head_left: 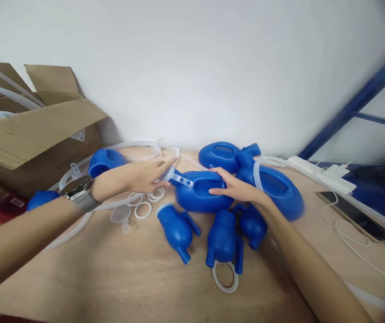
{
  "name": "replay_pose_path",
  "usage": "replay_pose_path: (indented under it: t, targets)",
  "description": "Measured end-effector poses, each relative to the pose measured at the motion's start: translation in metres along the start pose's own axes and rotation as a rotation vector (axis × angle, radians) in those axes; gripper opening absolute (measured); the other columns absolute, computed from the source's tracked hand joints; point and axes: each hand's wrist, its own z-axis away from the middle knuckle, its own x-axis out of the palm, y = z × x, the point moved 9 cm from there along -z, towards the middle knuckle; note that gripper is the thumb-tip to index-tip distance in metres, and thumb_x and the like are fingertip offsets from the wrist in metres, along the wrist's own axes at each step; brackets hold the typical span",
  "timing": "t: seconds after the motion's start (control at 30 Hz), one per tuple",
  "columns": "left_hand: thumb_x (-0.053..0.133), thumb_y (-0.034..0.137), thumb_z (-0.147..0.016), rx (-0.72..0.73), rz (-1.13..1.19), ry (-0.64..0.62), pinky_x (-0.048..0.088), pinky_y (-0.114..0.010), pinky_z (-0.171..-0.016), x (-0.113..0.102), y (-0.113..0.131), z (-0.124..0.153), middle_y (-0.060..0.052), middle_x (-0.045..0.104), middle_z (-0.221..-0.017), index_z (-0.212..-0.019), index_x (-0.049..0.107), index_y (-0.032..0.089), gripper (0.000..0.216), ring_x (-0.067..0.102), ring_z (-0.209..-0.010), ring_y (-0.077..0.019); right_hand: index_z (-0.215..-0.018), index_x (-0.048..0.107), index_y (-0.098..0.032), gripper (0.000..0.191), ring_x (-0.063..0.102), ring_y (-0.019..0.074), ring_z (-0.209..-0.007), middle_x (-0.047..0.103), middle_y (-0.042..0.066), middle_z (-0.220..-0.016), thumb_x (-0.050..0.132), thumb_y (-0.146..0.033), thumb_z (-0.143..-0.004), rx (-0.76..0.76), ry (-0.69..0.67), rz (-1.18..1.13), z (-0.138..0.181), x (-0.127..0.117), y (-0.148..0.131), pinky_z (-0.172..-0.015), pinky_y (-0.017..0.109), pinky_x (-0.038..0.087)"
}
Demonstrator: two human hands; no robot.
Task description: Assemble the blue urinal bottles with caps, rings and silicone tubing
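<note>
A blue plastic urinal bottle lies on its side on the table, its neck pointing left. My right hand is closed round its handle, with the thumb across the handle opening. At the neck, my left hand grips a translucent white cap, fingers above and thumb below. A strap with holes runs from the cap across the bottle's shoulder. Part of the cap is hidden by my fingers. In front lie smaller blue spouted pieces, one with a white rim.
More blue bottles lie at the right and back. White rings, a clear lid and pale tubing are at the left, by a cardboard box. A power strip and a phone lie right.
</note>
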Motion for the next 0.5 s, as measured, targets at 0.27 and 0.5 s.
replay_pose_path:
  t: [0.27,0.5]
  targets:
    - [0.029,0.069,-0.108,0.091,-0.093,0.026,0.052,-0.040,-0.098,0.017,-0.002,0.003,-0.026,0.063,-0.144,-0.161,0.036,0.010,0.079,0.069,-0.120,-0.0347,-0.156,0.043,-0.033,0.081,0.055,0.0373,-0.140,0.053,0.010,-0.156,0.072,-0.067,-0.089,-0.034,-0.038,-0.001,0.003,0.000,-0.002,-0.116,0.058,0.049]
    - [0.030,0.067,-0.106,0.067,-0.123,0.227,0.055,-0.040,-0.080,0.036,-0.010,-0.007,-0.019,0.073,-0.108,-0.137,0.058,0.012,0.070,0.072,-0.092,-0.0315,-0.151,0.049,-0.033,0.075,0.048,0.0374,-0.148,0.051,0.010,-0.156,0.070,-0.069,-0.089,-0.074,0.020,0.035,0.002,-0.001,0.000,-0.121,0.058,0.044]
